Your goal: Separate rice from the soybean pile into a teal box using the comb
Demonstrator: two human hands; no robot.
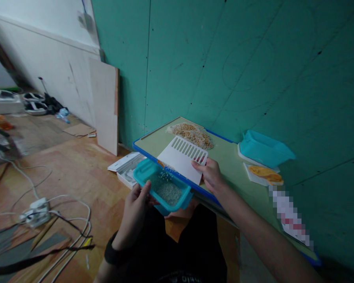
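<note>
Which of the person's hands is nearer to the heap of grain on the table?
Right. The right hand grips a white scoop close to the heap; the left hand is farther off, holding a blue tub at the edge of the table.

A flat, white plastic scraper (179,161) with a row of long slots lies at a slant across the near edge of the pale green, blue-edged bench (152,143), slotted end toward 1 o'clock. At its 12 to 1 o'clock is a loose heap of mixed pale and golden-yellow grains (190,134). At its 7 o'clock, a rounded rectangular, teal plastic tub (141,171) sits open side up by the bench edge, partly filled with pale grains; more show at its upper side.
</note>
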